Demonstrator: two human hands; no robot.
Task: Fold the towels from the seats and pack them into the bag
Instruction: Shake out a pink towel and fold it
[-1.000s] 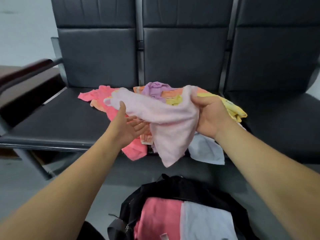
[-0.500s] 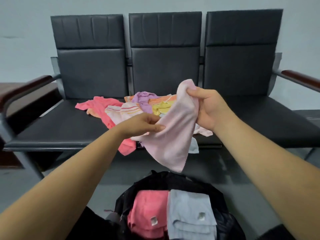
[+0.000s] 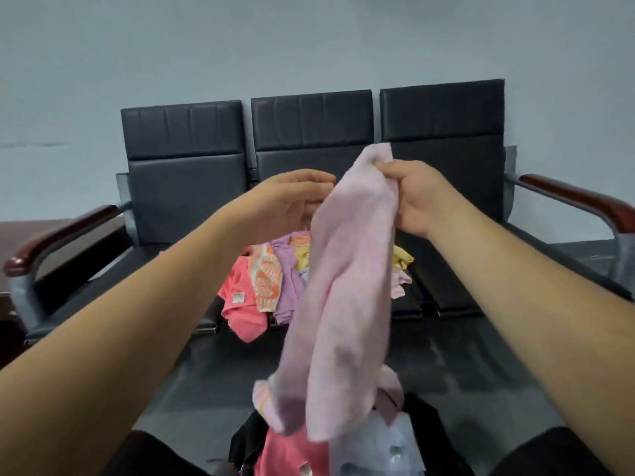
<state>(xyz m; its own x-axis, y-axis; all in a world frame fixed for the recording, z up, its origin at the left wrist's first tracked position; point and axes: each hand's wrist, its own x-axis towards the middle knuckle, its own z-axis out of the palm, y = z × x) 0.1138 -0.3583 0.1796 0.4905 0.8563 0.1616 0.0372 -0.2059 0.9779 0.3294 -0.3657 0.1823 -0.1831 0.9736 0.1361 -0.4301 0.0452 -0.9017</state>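
Two hands work one pink towel (image 3: 347, 286): the left hand (image 3: 288, 197) is relaxed, its fingers (image 3: 311, 202) uncurled just beside the upper edge. Light and limp, the towel hangs over the bag (image 3: 247, 438) and is best taken by its corners. The right hand (image 3: 419, 197) pinches the top corner.

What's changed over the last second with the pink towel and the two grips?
The right grip has raised the pink towel by its top corner, so it now hangs long above the bag. The left grip left the towel's middle and rose beside its top edge; whether it holds is unclear. The pile on the seat and folded towels in the bag are unchanged.
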